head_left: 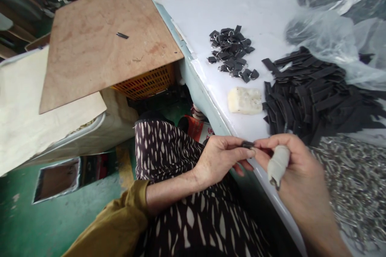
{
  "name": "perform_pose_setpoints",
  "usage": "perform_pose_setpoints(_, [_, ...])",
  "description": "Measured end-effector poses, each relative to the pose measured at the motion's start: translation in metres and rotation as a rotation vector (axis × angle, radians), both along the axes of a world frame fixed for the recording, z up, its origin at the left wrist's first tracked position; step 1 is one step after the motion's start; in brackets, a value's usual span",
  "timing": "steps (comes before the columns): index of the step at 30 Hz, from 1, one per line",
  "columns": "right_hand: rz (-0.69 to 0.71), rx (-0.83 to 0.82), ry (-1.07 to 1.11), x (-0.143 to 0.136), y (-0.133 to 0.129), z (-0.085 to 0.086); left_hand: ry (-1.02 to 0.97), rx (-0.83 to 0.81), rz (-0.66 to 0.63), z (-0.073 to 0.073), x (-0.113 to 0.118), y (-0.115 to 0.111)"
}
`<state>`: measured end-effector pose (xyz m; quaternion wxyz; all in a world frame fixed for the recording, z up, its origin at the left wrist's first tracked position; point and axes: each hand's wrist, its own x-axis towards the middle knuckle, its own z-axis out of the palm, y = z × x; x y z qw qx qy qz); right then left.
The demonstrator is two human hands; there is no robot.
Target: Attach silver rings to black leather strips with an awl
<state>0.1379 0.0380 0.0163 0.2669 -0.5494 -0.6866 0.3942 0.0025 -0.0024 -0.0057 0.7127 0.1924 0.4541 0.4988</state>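
Two hands: left hand [221, 157] and right hand [291, 168], lower centre to lower right, fingertips pinched close
Small dark piece [247, 143]: held between both sets of fingertips, lower centre-right, above the left thumb
Fingertip work: apparently folding or aligning the piece; next move seems to call for a steady, even pinch
Black strips [313, 96]: heap, right of frame, beyond the right hand
Ringed tabs [231, 50]: pile, upper centre-right

green floor [18, 225] (one yellow stripe [124, 164]) | white-topped table [196, 12], bluish edge [197, 88] | brown board [99, 60] alongside
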Motion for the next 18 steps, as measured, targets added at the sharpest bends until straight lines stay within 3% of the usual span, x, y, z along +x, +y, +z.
perform_pose_setpoints(5, [0.007, 0.039, -0.017, -0.0021, 0.0004, 0.0013, -0.068, -0.041, 0.066, 0.0035, 0.0013, 0.0007])
perform_pose_setpoints(18, [-0.006, 0.078, -0.038, -0.0053, 0.0006, 0.0017, -0.084, -0.074, 0.087, 0.0005, 0.0015, 0.0008])
